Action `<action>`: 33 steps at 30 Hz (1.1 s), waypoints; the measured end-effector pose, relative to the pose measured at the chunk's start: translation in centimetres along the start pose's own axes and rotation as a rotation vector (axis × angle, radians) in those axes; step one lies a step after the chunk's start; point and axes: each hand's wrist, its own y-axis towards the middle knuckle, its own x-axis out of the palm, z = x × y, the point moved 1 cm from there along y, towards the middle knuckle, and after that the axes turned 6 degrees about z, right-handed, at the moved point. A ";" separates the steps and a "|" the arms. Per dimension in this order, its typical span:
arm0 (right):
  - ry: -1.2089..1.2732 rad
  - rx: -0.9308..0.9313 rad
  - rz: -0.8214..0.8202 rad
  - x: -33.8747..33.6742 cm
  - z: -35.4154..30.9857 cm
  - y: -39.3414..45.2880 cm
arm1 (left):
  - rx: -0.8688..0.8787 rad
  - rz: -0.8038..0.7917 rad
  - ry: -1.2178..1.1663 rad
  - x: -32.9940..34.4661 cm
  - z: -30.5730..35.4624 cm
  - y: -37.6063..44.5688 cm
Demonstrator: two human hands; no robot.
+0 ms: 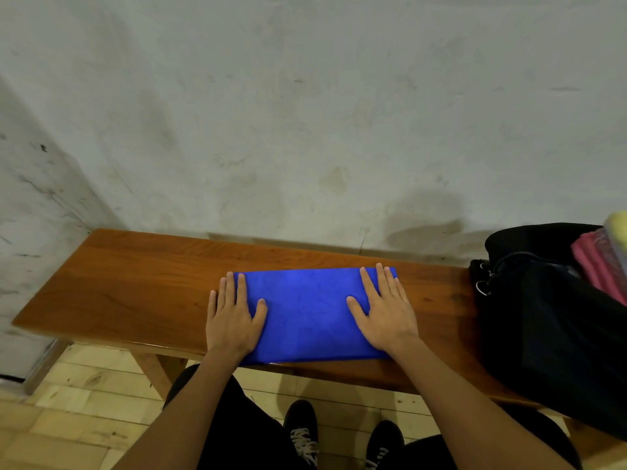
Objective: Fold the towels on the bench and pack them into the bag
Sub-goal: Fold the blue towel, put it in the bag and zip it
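A blue towel [307, 313], folded into a wide rectangle, lies flat on the brown wooden bench [129, 283]. My left hand [232, 317] presses flat on its left end, fingers straight and partly over the towel's edge. My right hand [385, 310] presses flat on its right end in the same way. A black bag [543, 334] stands open at the bench's right end. Inside the bag show a pink towel [595, 266] and a pale yellow towel [619, 228], both folded.
A stained grey wall [305, 113] runs close behind the bench. Pale wooden floor [74, 418] lies below, with a bench leg [156, 371] at the left. Black shoes [302, 432] stand under the front edge. Bare bench surface stretches to the left of the towel.
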 end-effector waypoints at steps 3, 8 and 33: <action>-0.007 -0.012 -0.016 -0.1 -0.2 0.1 | -0.037 -0.034 -0.019 -0.4 0.1 -0.8; 0.018 -0.155 0.067 0.1 -2.5 -0.9 | -0.160 0.120 -0.147 -2.9 0.6 -2.2; 0.382 -0.378 -0.140 1.2 -13.0 -3.9 | -0.421 -0.058 -1.239 -10.9 1.6 -1.1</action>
